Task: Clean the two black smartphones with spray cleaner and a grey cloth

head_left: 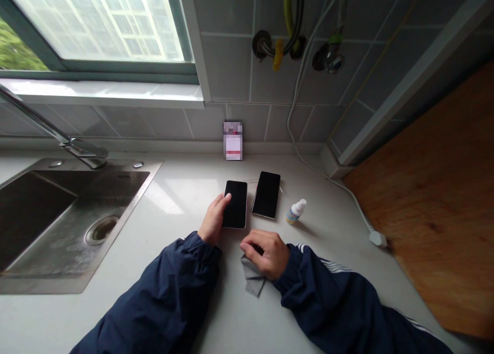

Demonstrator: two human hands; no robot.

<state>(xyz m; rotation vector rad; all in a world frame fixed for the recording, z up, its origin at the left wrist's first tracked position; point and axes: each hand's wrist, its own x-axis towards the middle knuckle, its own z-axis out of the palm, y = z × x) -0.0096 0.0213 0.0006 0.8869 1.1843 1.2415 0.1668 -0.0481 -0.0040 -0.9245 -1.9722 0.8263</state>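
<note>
My left hand (pixel 214 216) is closed round the left edge of a smartphone (pixel 236 206), thumb on its dark screen. Just below and right of that phone is my right hand (pixel 268 252), its fingers curled together. A grey cloth (pixel 252 278) hangs out from under those fingers, pinched in them. To the right of the held phone, a second dark smartphone (pixel 266 194) lies on the counter, screen up. Beside it stands a small white spray bottle (pixel 296 211) with a coloured label. The underside of the held phone is hidden.
A steel sink (pixel 154 170) with a faucet (pixel 87 151) is at the left of the white counter (pixel 173 313). Another phone (pixel 232 141), screen lit, leans on the tiled wall. A white cable (pixel 328 178) with a plug (pixel 377 239) runs along the right, near a wooden board (pixel 436 205).
</note>
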